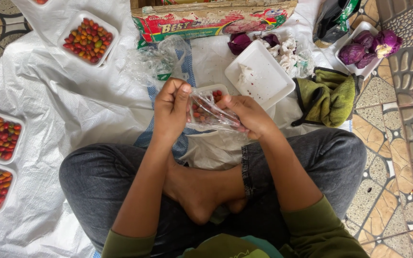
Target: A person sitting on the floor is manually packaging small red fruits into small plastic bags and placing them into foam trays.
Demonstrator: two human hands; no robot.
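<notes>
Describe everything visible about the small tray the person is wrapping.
The small white foam tray holds red, orange and green chilli-like fruits. It sits tilted above the lap, partly hidden under clear crinkled plastic film stretched across it. The left hand pinches the film at one end; the right hand grips the other.

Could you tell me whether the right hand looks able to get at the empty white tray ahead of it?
Probably yes: the empty white tray lies just beyond the right hand, nothing between, though that hand grips plastic film.
</notes>
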